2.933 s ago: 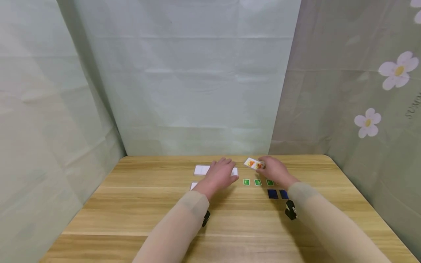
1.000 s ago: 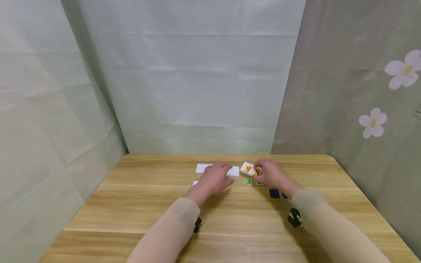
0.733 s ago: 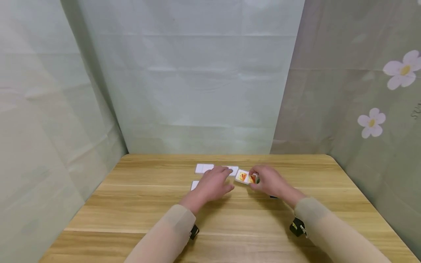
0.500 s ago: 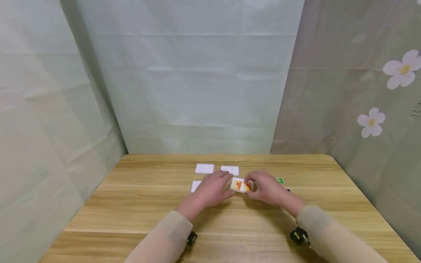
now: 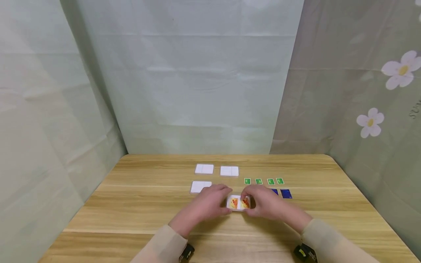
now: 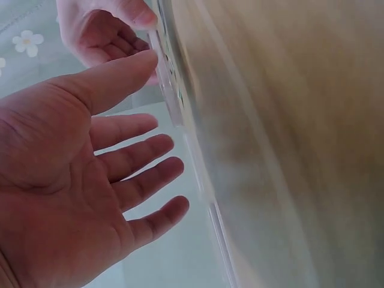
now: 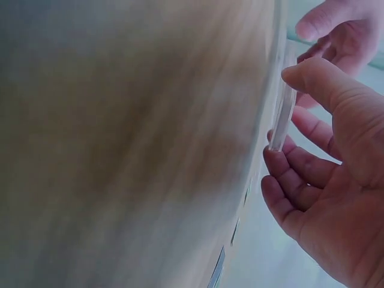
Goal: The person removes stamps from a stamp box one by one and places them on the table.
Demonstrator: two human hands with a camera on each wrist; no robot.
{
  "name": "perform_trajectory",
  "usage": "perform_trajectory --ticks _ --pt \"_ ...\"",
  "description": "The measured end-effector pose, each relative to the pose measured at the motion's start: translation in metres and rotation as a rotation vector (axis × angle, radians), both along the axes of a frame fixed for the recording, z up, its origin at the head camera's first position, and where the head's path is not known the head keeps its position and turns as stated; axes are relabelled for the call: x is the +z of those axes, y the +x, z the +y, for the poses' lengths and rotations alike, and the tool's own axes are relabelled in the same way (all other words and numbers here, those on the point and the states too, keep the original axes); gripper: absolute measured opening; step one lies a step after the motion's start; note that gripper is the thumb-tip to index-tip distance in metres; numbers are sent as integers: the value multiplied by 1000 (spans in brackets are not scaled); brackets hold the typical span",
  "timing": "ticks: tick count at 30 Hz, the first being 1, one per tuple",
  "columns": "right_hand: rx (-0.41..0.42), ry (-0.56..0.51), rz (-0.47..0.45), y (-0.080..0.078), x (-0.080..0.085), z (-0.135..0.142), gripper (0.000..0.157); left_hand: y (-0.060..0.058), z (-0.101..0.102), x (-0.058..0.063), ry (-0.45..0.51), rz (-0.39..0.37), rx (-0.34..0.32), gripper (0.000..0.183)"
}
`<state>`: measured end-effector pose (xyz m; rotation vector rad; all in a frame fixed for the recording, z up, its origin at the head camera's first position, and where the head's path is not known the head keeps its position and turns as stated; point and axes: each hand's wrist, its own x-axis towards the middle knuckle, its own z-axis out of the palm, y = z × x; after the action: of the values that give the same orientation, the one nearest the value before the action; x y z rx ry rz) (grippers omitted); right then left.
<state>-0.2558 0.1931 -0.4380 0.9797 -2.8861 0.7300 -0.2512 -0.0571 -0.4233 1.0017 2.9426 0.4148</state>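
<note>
A flat rectangular picture tile (image 5: 234, 203) with a clear rim bears two orange-and-yellow pictures side by side. It is near the middle of the table, close over the wood. My right hand (image 5: 264, 202) holds its right end between thumb and curled fingers; in the right wrist view the clear edge of the tile (image 7: 282, 117) shows between them. At the left end is my left hand (image 5: 210, 203), its thumb tip right at the rim. In the left wrist view the other fingers (image 6: 141, 159) spread loosely, with nothing gripped.
White two-part tiles lie beyond the left hand: one back left (image 5: 204, 168), one back right (image 5: 229, 171), one nearer (image 5: 200, 186). A row of small green cards (image 5: 258, 181) lies to the right. Dark blue cards (image 5: 286, 193) lie nearer, partly behind the right hand. Fabric hangs around the table.
My right hand has brought the picture tile from the back right toward me and leftward, turning it level. The left hand has come nearer too, uncovering the white tiles. Green cards show again.
</note>
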Motion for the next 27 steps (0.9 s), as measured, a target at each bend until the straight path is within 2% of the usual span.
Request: perform_trajectory --ticks 5,13,22,27 --pt "11 10 4 5 -2 -1 32 7 0 -1 -3 -40 -10 66" --pt "48 40 14 12 -3 0 33 13 4 1 -56 -51 -59 63" --pt "48 95 52 15 -4 -2 34 12 7 -3 -81 -30 -64 60" --pt "35 94 2 17 -2 -2 34 10 7 -5 -76 -18 -70 56"
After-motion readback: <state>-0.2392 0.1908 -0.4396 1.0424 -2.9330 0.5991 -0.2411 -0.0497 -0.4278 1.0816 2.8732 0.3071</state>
